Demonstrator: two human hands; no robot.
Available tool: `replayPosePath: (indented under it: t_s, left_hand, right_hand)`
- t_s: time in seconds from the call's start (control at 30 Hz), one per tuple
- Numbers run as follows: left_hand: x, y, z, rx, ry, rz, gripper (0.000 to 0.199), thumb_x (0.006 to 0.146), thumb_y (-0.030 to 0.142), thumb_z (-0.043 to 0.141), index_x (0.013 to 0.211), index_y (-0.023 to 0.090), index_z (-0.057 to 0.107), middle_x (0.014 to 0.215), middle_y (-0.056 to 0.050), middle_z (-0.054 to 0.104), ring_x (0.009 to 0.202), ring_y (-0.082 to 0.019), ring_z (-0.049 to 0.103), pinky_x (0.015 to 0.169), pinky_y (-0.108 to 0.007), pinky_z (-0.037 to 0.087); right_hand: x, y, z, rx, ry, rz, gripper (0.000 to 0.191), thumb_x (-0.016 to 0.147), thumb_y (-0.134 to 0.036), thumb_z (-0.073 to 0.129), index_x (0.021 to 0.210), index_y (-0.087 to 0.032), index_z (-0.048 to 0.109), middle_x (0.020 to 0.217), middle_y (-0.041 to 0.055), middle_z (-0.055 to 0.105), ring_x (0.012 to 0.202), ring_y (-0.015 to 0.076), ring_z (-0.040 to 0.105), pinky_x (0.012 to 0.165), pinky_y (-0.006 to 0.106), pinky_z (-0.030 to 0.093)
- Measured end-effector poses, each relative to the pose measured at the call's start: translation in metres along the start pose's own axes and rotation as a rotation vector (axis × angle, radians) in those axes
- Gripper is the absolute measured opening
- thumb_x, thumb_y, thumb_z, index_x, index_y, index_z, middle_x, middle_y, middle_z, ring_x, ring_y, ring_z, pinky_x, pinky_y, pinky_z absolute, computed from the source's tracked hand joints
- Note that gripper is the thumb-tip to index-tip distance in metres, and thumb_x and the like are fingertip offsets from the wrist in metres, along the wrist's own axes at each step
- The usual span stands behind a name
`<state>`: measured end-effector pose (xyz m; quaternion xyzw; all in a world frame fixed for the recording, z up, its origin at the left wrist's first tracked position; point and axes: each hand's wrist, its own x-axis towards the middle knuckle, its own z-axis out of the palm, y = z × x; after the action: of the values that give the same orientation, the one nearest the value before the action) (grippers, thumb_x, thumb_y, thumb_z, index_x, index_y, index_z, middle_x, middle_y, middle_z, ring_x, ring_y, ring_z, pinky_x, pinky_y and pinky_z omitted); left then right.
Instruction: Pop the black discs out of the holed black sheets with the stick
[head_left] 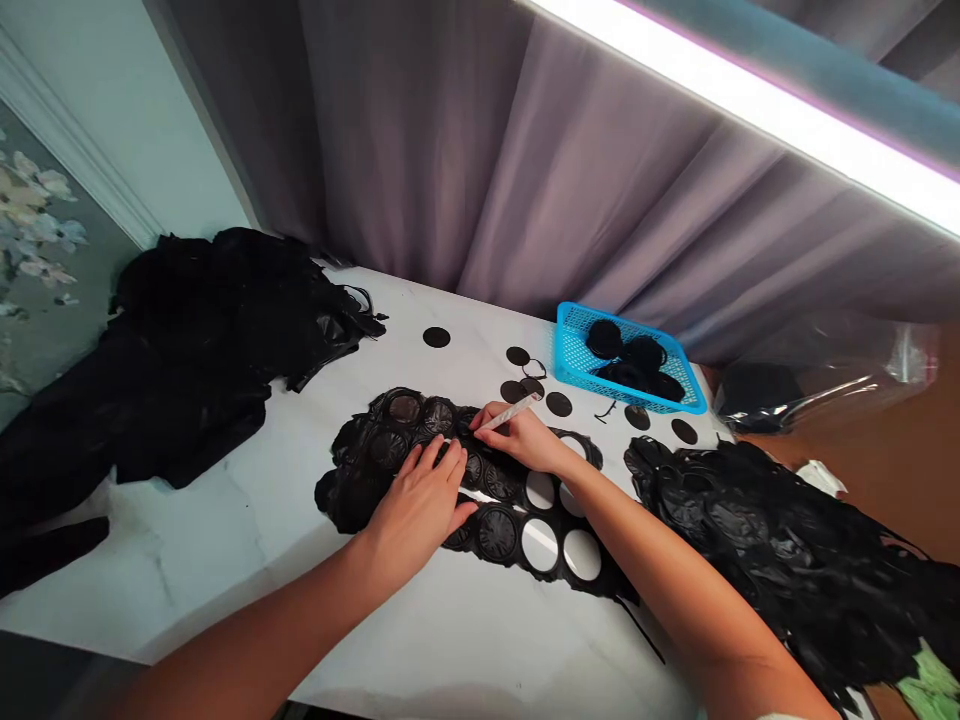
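Observation:
A thin black sheet (pixel 497 533) with rows of round outlines lies on the white table. Several of its circles are open and show white through them. My left hand (pixel 421 497) rests on the sheet with its fingers stretched out, pressing it down. My right hand (pixel 523 437) grips a slim white pen-like tool (pixel 510 411), slanted down toward the sheet just beyond my left fingertips. The tool's tip is too small to make out, so I cannot tell what kind it is.
Loose black discs (pixel 559 404) lie scattered behind the sheet. A blue plastic basket (pixel 568 372) with black round pieces stands at the back right. Heaps of black material (pixel 202 340) cover the table's left, and more black sheets (pixel 780 540) the right. A grey curtain (pixel 420 150) hangs behind.

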<state>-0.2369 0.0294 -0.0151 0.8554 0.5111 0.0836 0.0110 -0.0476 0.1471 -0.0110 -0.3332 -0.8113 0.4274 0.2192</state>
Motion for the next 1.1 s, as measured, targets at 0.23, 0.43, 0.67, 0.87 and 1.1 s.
replayPosePath:
  t_s: [0.23, 0.43, 0.67, 0.87, 1.1]
  left_hand:
    - [-0.001, 0.007, 0.000, 0.012, -0.054, -0.025, 0.051, 0.088, 0.033, 0.066, 0.132, 0.011, 0.055, 0.140, -0.016, 0.052, 0.134, -0.040, 0.039, 0.105, -0.057, 0.038]
    - [-0.002, 0.009, -0.003, -0.010, -0.095, -0.063, 0.053, 0.087, 0.029, 0.067, 0.135, 0.013, 0.053, 0.142, -0.015, 0.051, 0.135, -0.041, 0.037, 0.103, -0.070, 0.032]
    - [-0.002, 0.013, -0.006, 0.027, -0.233, -0.095, 0.059, 0.089, 0.033, 0.065, 0.142, 0.015, 0.046, 0.150, -0.012, 0.041, 0.142, -0.040, 0.027, 0.102, -0.076, 0.029]
    - [-0.004, 0.012, -0.010, 0.016, -0.297, -0.123, 0.063, 0.092, 0.039, 0.061, 0.147, 0.019, 0.040, 0.155, -0.010, 0.033, 0.144, -0.037, 0.022, 0.105, -0.073, 0.028]
    - [-0.008, 0.009, -0.023, 0.039, -0.288, -0.200, 0.077, 0.088, 0.043, 0.066, 0.150, 0.010, 0.033, 0.155, -0.021, 0.026, 0.145, -0.036, 0.023, 0.110, -0.059, 0.031]
  right_hand:
    - [0.000, -0.002, 0.000, 0.002, -0.012, -0.004, 0.016, 0.088, -0.025, 0.059, 0.073, -0.019, 0.055, 0.091, 0.0044, 0.065, 0.081, 0.0163, 0.059, 0.073, 0.030, 0.047]
    - [-0.001, -0.005, 0.002, -0.111, -0.001, -0.061, 0.015, 0.090, -0.021, 0.058, 0.076, -0.019, 0.054, 0.092, 0.0045, 0.064, 0.080, 0.0156, 0.058, 0.073, 0.029, 0.047]
    - [-0.010, -0.011, 0.012, -0.707, -0.098, -0.285, 0.012, 0.097, -0.016, 0.046, 0.094, -0.017, 0.057, 0.097, 0.0107, 0.063, 0.092, 0.0220, 0.055, 0.085, 0.034, 0.044]
    - [0.037, 0.004, -0.034, -0.953, 0.349, 0.146, 0.017, 0.094, -0.009, 0.041, 0.095, -0.014, 0.057, 0.092, 0.0149, 0.063, 0.086, 0.0263, 0.055, 0.071, 0.033, 0.040]
    - [0.051, -0.012, -0.011, -0.390, 0.213, -0.096, 0.011, 0.093, -0.020, 0.048, 0.085, -0.019, 0.054, 0.086, 0.0054, 0.067, 0.074, 0.0174, 0.058, 0.070, 0.028, 0.042]
